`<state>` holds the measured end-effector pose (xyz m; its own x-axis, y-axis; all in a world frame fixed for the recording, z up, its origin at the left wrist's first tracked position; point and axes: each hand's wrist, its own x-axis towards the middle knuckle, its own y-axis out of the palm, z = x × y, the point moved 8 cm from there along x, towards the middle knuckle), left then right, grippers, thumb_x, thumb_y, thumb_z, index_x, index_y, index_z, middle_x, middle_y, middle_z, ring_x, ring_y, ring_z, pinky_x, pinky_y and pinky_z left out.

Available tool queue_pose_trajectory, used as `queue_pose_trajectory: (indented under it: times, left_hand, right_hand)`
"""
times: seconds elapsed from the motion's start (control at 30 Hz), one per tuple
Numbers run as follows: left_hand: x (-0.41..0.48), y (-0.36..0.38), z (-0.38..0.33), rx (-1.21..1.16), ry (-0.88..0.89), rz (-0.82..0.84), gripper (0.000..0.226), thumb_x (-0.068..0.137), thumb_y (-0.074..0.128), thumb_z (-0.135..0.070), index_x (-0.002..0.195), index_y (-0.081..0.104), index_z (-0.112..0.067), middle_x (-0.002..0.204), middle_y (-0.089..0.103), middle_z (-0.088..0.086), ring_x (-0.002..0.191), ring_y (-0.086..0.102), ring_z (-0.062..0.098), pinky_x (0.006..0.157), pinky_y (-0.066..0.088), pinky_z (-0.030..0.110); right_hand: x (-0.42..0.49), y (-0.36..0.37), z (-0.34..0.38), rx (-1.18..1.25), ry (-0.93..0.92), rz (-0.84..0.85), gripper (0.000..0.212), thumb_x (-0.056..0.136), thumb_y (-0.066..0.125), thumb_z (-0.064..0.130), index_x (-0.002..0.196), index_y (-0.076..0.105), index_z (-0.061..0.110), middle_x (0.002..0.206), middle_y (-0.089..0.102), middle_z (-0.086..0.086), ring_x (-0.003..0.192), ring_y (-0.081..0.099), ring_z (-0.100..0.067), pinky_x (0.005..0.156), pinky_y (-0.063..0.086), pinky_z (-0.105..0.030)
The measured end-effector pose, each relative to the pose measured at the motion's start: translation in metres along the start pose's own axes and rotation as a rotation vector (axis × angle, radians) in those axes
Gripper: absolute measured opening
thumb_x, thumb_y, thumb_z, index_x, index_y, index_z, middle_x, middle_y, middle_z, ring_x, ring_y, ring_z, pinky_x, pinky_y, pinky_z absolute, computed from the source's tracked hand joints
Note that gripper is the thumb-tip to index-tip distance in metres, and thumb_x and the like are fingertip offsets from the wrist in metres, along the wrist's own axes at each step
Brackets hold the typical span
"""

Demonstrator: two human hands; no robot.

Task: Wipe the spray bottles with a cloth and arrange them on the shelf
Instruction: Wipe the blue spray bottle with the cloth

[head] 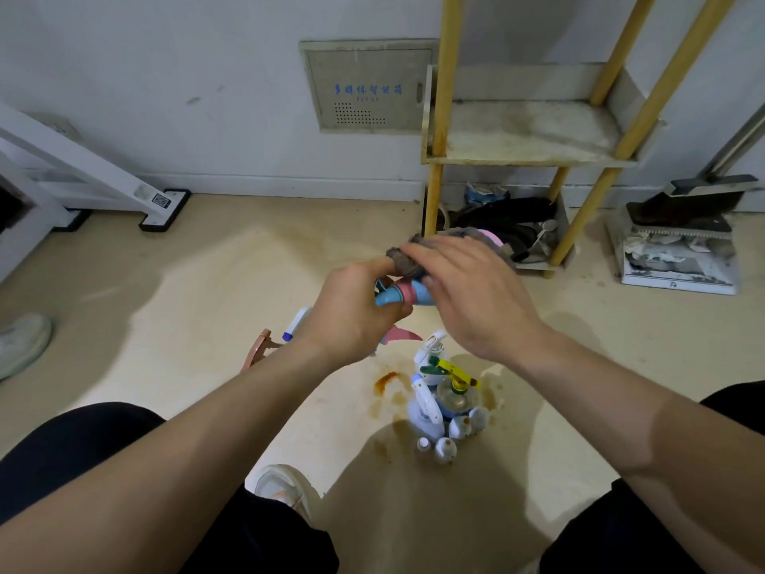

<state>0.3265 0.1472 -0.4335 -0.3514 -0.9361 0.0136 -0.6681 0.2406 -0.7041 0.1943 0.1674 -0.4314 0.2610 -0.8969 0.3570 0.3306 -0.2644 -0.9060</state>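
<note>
Over our knees point(74, 457), we are gripping the spray bottle point(414, 295) by its neck with the left hand point(352, 310) — steadying it above the floor point(198, 325) — while the right hand point(472, 296) is clasping the cloth point(407, 258) round its body.

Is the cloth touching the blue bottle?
Touching. Head view: the right hand holds the cloth against the bottle gripped by the left hand; no gap shows.
</note>
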Motion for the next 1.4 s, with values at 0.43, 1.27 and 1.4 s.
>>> queue_pose_trajectory:
  times: [0.43, 1.27, 1.4]
  left_hand:
    - [0.003, -0.002, 0.005, 0.055, 0.019, -0.068, 0.036, 0.088, 0.077, -0.026, 0.105, 0.048, -0.036, 0.090, 0.068, 0.000, 0.066, 0.065, 0.015, 0.062, 0.055, 0.033]
    - [0.003, -0.008, 0.006, 0.078, 0.026, -0.138, 0.035, 0.084, 0.078, -0.009, 0.095, 0.052, -0.029, 0.090, 0.061, -0.012, 0.084, 0.060, 0.018, 0.074, 0.051, 0.032]
    - [0.003, -0.007, 0.001, 0.102, 0.047, -0.106, 0.033, 0.087, 0.076, -0.013, 0.095, 0.051, -0.032, 0.089, 0.062, -0.010, 0.080, 0.057, 0.016, 0.067, 0.047, 0.027]
  right_hand:
    - [-0.004, 0.023, -0.009, 0.361, 0.224, 0.128, 0.039, 0.101, 0.040, 0.026, 0.138, 0.050, 0.035, 0.125, 0.065, 0.007, 0.114, 0.059, -0.022, 0.090, 0.049, -0.044]
    - [-0.009, 0.021, 0.012, 0.354, 0.188, 0.110, 0.049, 0.104, 0.041, 0.012, 0.151, 0.041, 0.025, 0.153, 0.045, 0.005, 0.148, 0.028, -0.014, 0.116, 0.028, -0.033]
    - [-0.006, 0.019, -0.030, 0.321, 0.301, 0.079, 0.045, 0.102, 0.043, 0.011, 0.143, 0.051, 0.028, 0.138, 0.060, -0.001, 0.123, 0.055, -0.024, 0.100, 0.046, -0.037]
